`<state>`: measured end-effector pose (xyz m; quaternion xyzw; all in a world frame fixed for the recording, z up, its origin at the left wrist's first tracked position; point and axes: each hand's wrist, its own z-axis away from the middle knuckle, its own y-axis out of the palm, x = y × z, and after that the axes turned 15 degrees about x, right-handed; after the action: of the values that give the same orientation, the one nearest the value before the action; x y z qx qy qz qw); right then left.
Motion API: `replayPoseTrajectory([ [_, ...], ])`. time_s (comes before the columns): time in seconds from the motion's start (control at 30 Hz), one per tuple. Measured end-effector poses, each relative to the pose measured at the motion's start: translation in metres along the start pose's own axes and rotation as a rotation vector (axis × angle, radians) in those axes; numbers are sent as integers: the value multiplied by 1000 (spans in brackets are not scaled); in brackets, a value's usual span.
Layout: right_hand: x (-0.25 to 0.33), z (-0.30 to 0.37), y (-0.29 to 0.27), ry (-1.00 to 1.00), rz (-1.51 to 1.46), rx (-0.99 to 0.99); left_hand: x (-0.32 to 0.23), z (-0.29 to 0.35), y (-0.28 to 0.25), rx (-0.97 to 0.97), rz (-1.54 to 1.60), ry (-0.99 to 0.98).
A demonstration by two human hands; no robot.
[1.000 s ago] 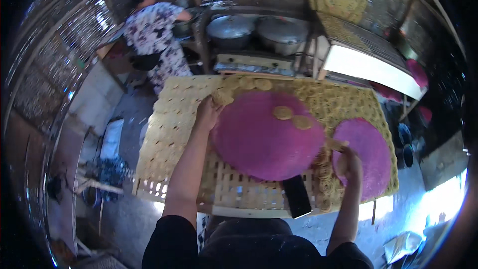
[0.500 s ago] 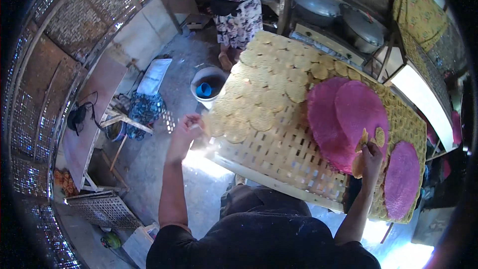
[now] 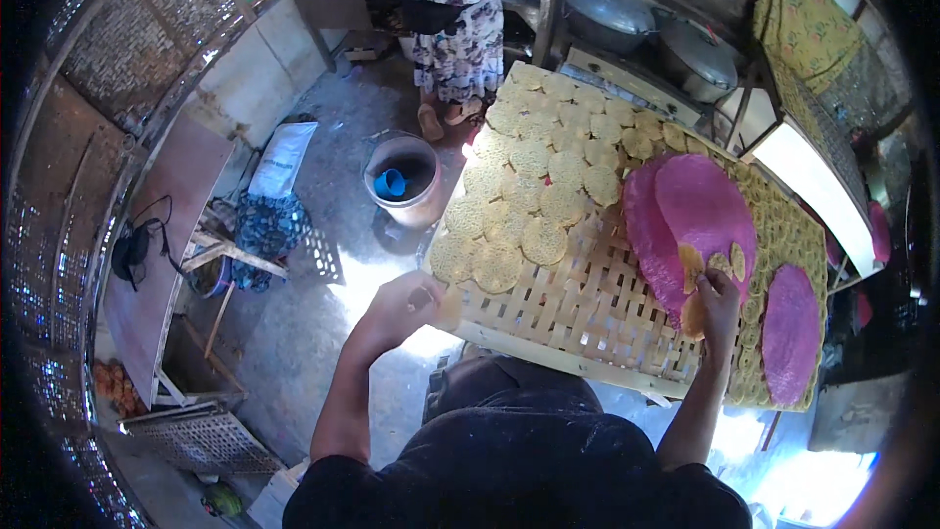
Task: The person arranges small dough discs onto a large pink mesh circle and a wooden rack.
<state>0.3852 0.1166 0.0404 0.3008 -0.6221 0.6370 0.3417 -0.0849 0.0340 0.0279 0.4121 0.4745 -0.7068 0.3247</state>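
Observation:
A woven slatted rack [image 3: 597, 309] stands before me, its far left part covered with thin yellow discs [image 3: 534, 157] in overlapping rows. My left hand [image 3: 399, 309] is at the rack's near left corner, fingers pinched on a pale yellow disc [image 3: 448, 310] that is partly blurred. On the right, my right hand [image 3: 720, 302] grips several more yellow discs [image 3: 692, 315] over the near edge of large pink sheets [image 3: 700, 201]. Two small yellow discs [image 3: 729, 257] show on the pink just beyond its fingers.
Another pink sheet [image 3: 790, 333] lies on the rack's right end among more discs. A bucket [image 3: 403, 179] with a blue cup stands on the floor at left. Beyond the rack are lidded metal pots [image 3: 607, 15] and another person [image 3: 458, 29]. A bench [image 3: 162, 235] runs along the left wall.
My left hand has moved right and slightly down to the rack's near left corner. The right hand stays by the pink sheets with its discs. The view has shifted slightly.

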Motion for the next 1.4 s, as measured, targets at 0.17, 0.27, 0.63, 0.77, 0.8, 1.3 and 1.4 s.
replayPoseTrajectory([
  [0.17,-23,10,7,94,-8,-40,-6,2,-2,110,337,46],
  [0.27,-25,12,13,110,-34,-45,-3,-5,-1,137,409,48],
  [0.63,-23,16,13,113,-37,-76,32,-6,-3,-82,-230,-39],
  [0.77,-24,18,8,167,-15,-67,0,-19,8,-142,-618,-70],
  [0.8,-31,23,1,175,-85,-82,-21,-29,16,-166,-588,-1],
  [1.3,-32,96,-54,175,-329,452,-99,-261,273,459,-968,642],
  [1.4,-15,99,-60,178,-379,542,-116,-244,250,523,-556,450],
])
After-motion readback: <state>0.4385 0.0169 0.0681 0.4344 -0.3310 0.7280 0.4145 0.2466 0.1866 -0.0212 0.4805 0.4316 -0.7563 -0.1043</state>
